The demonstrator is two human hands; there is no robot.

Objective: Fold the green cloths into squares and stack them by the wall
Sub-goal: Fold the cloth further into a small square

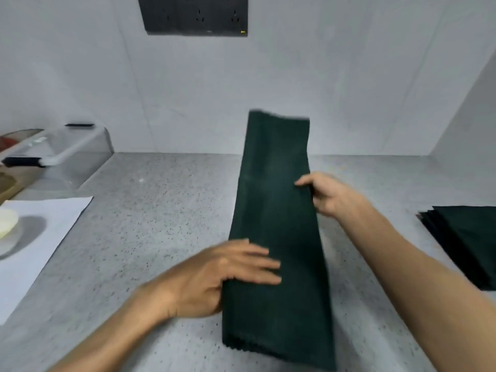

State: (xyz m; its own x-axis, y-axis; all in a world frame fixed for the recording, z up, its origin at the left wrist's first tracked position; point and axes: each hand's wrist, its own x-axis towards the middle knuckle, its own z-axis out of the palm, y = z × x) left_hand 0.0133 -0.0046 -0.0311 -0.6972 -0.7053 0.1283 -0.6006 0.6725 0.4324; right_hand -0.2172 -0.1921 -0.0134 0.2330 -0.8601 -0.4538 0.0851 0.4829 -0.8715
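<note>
A dark green cloth, folded into a long narrow strip, lies on the speckled grey counter and runs from the front edge up against the back wall. My left hand grips its left edge near the middle, fingers flat on top and thumb underneath. My right hand pinches the right edge farther back. A stack of dark green cloths sits at the right edge of the view, next to the side wall.
A white sheet of paper lies at the left with a pale bowl on it. A clear lidded container stands at the back left. A black socket panel hangs on the wall above.
</note>
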